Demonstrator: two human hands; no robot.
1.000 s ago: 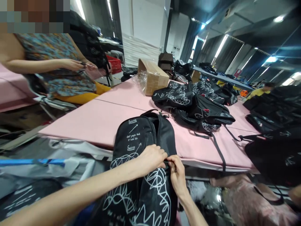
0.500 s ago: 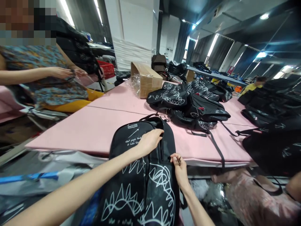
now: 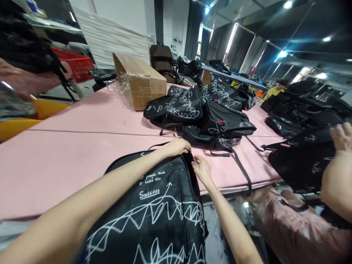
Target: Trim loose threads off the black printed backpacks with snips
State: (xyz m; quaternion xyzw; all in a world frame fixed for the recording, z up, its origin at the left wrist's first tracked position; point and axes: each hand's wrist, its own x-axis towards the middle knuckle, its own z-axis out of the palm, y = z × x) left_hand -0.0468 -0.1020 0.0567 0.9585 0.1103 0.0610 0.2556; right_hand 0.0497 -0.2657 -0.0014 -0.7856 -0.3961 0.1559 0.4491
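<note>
Lower centre: left hand clamps the top of a black fabric backpack white-lettered "Success"; right hand pinches its zip pull.

White "people think it looks like" and underlined "Success" on the near black backpack.

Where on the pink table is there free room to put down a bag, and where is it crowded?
Free: the wide pink table stretch left of the printed backpack, up to the cardboard box. Crowded: the backpack pile at centre and the black bags at right.
</note>
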